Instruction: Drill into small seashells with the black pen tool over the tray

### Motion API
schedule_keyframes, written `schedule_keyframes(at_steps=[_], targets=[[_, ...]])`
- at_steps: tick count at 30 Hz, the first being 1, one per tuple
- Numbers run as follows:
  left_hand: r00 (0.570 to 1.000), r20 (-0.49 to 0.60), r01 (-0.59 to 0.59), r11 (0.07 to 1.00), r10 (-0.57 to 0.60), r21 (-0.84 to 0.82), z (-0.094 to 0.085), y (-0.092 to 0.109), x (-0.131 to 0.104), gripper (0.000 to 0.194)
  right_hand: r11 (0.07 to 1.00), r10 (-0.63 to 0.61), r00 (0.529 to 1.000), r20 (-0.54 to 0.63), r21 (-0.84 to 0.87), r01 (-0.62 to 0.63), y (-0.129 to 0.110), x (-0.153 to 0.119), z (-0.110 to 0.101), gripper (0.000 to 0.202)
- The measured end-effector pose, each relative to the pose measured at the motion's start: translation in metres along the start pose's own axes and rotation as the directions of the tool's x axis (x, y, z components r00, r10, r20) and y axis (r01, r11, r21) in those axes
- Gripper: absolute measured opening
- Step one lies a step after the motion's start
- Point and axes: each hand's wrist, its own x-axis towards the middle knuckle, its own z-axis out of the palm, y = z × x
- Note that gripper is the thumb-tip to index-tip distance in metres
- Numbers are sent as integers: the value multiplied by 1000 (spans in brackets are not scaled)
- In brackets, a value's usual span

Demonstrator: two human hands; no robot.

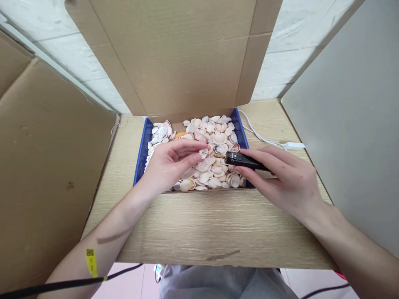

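Between the thumb and fingers of my left hand (174, 162) is a small pale seashell (203, 153), pinched above the box. My right hand (283, 176) grips a black handheld rotary drill (245, 160) with a brass-coloured tip, pointed left at the shell. Tip and shell are very close; whether they touch I cannot tell. Below both hands, a cardboard box with blue sides (141, 153) holds many white, cream and pinkish seashells (220, 138). An orange shell (180, 136) lies near its back. My left hand hides part of the box's left side.
The box's open lid (187, 54) leans up behind it. A large cardboard panel (52, 166) stands at the left and a grey panel (349, 116) at the right. A white cable (254, 131) with a plug end lies on the wooden table (218, 228). A black cable (71, 283) crosses my left forearm.
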Motion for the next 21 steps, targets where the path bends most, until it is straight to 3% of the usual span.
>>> schedule_keyframes(at_steps=[21], targets=[[999,-36,-16,1000,16,10,1,1,0,16,1000,7,1000,7,-7,-7,1,-1,1,27]])
